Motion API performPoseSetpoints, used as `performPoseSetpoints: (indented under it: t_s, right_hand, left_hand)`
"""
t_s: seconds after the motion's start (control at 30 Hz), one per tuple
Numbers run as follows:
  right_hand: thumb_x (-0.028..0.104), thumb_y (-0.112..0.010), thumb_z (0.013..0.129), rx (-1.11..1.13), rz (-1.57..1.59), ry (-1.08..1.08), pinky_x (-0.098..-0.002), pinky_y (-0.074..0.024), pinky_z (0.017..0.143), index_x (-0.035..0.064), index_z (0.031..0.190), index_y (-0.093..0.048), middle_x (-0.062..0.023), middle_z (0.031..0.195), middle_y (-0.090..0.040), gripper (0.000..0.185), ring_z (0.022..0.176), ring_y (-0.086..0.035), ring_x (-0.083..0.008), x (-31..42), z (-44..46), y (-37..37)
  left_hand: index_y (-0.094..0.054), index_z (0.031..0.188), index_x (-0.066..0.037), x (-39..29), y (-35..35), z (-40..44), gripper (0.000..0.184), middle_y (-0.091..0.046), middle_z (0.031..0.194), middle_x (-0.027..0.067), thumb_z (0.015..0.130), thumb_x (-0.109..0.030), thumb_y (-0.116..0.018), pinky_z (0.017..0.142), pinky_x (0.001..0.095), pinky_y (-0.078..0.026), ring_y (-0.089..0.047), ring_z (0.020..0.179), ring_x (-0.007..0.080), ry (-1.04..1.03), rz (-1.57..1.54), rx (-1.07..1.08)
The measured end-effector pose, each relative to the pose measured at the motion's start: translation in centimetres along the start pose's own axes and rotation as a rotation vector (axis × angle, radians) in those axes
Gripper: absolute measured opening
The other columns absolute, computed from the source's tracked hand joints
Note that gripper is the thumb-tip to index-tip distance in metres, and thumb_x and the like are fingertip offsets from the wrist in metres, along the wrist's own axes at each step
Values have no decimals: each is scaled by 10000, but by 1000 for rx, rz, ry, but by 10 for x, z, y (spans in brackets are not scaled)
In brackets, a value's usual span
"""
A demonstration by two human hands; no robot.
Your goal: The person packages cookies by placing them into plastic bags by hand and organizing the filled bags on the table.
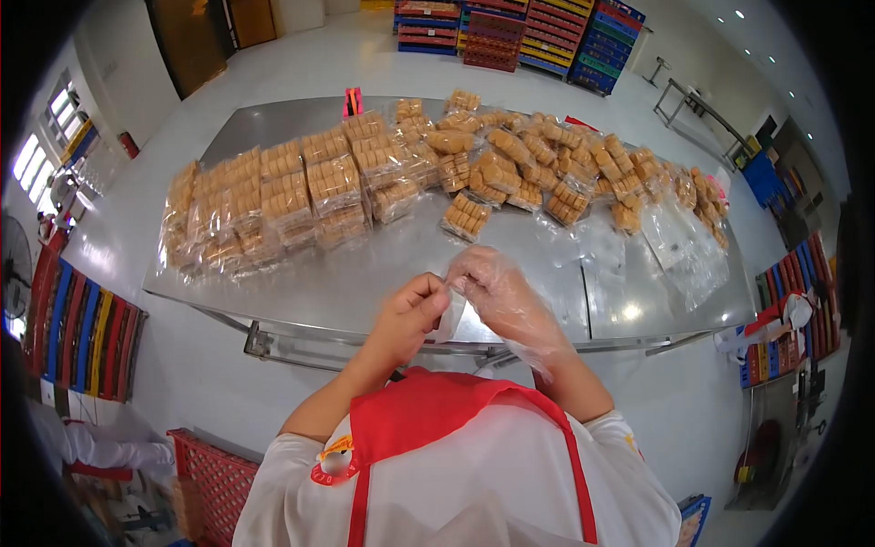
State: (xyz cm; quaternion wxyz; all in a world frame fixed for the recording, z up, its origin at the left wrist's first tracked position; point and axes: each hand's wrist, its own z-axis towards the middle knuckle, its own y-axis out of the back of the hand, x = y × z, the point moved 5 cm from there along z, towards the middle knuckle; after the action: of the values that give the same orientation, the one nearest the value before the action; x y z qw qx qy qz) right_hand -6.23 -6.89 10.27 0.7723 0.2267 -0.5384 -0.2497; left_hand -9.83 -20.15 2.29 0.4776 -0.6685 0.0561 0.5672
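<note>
Steel worktop (401, 260), wrapped packs (334, 182) from ten to two o'clock

Pale piece (453, 314) at six o'clock, near edge; bare left hand (410, 319) and plastic-gloved right hand (497, 287) seem pinched together on it; apparent step, fingertip handling; next move calls for light, steady fingers.
</note>
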Motion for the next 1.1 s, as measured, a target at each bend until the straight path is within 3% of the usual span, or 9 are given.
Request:
performPoseSetpoints:
  t_s: [0.2,0.43,1.1]
  right_hand:
    - [29,-593,928,-15,325,-96,-348,-479,813,-9,951,-627,-101,933,-596,55,886,-596,-233,4,-1,-4]
    - [21,-577,925,-3,349,-81,-348,-481,847,-14,946,-623,-106,948,-602,61,906,-601,-236,-2,3,-13]
    - [-3,-536,935,-8,597,-266,-359,-471,892,-20,891,-609,-89,916,-574,87,885,-584,-200,2,-1,-16]
  left_hand:
    - [-541,1006,-54,-5,-3,-6,312,-560,843,41,992,-360,-601,616,290,-463,-567,719,160,-43,50,119]
    - [-537,1009,-41,-18,-7,-14,282,-563,860,67,1014,-322,-548,656,290,-456,-562,759,164,-128,218,105]
    - [-556,1023,-16,-6,5,-7,272,-603,881,103,1002,-287,-571,658,316,-478,-590,754,198,-37,27,125]
